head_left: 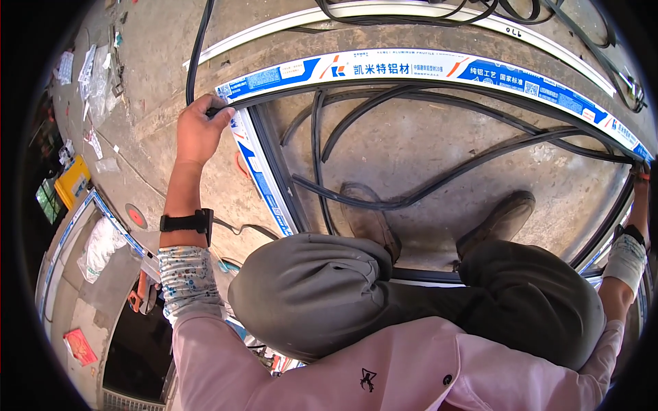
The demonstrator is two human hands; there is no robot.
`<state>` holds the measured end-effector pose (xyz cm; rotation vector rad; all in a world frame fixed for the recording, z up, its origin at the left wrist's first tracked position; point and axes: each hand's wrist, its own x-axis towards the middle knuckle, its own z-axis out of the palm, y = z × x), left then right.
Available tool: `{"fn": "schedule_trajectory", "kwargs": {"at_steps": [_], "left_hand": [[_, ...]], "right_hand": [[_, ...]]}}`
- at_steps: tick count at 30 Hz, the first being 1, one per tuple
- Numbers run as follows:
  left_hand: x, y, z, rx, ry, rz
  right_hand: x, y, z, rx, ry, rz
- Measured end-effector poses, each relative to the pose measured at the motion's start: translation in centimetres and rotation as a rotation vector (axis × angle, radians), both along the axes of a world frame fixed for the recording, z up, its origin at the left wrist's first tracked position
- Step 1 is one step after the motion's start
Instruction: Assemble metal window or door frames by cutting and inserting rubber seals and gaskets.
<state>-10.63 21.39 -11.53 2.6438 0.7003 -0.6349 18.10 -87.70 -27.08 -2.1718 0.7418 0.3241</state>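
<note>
A large rectangular metal window frame (404, 66), wrapped in blue and white printed film, lies on the floor around my feet. My left hand (203, 130) is closed at its far left corner, thumb and fingers pinching a black rubber strip (199, 51). That strip runs up from the hand and out of the top of the picture. My right hand (641, 171) is at the far right corner of the frame, small and dark at the picture's rim, so its fingers cannot be made out. Loose black strips (404, 203) lie curved across the inside of the frame.
A white profile bar (253, 42) and coiled black strips lie beyond the frame. At left are plastic scraps (99, 82), a yellow box (72, 180), a reddish disc (136, 216), an orange tool (142, 293) and another film-wrapped frame (60, 243).
</note>
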Motion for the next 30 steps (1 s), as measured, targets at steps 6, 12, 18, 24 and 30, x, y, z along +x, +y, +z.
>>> {"fn": "schedule_trajectory", "kwargs": {"at_steps": [6,12,18,24,30], "left_hand": [[0.4,0.5,-0.3,-0.060,0.060,0.027],[0.9,0.6,0.3,-0.064,0.072,-0.001],[0.7,0.9,0.9,-0.008,0.099,-0.061],[1.5,-0.1,-0.7,-0.032,0.057,-0.130],[0.8,-1.0,4.0,-0.261,-0.139,0.010]], "right_hand": [[0.4,-2.1,0.1,-0.088,-0.022,0.009],[-1.1,1.0,0.9,-0.155,-0.044,0.009],[-1.0,6.3,0.5,-0.206,-0.073,0.028],[0.7,8.5,6.6,-0.345,-0.151,0.044],[-6.0,37.4,17.0,-0.076,-0.223,0.607]]}}
